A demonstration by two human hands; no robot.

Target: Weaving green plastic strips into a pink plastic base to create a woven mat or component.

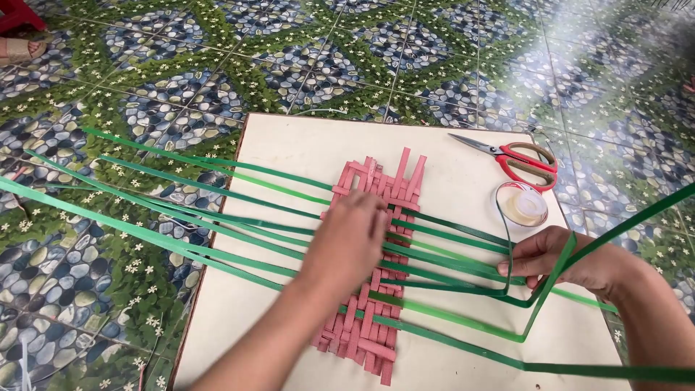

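A pink woven strip mat (pixel 376 217) lies on a cream board (pixel 289 152), with several long green strips (pixel 181 195) threaded across it and fanning out to the left. My left hand (pixel 351 239) presses flat on the middle of the mat, fingers together. My right hand (pixel 561 261) is at the right side of the board, closed on a green strip (pixel 550 289) that folds sharply below it and runs off to the upper right.
Red-handled scissors (pixel 517 159) lie at the board's far right corner. A clear tape roll (pixel 521 204) sits just in front of them. The board rests on a patterned tile floor (pixel 145 72). A sandalled foot (pixel 20 49) of another person shows at the top left.
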